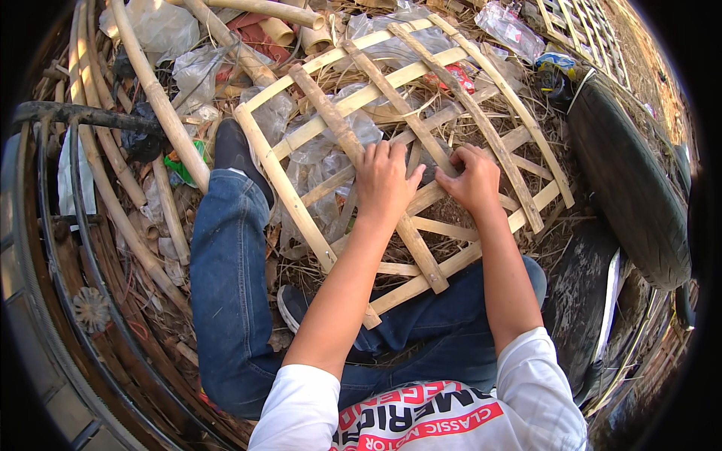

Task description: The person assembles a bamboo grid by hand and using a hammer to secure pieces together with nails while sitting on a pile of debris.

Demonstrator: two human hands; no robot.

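A lattice panel of split bamboo slats [323, 124] leans over my crossed legs, its near edge by my thigh and its far edge toward the litter. My left hand [385, 184] is closed on slats near the panel's middle, fingers curled over and thumb toward the right. Just to its right, my right hand [475, 179] has its fingers bent around a slat at another crossing. A dark patch shows between the two thumbs, and I cannot make out what it is. The undersides of both grips are hidden by the hands and slats.
Long bamboo poles [154, 90] lie at the left beside a black metal frame [83, 173]. Clear plastic bags [197, 75] and dry straw litter the ground. At the right stands a black tire [632, 173], with another lattice panel [590, 30] behind it.
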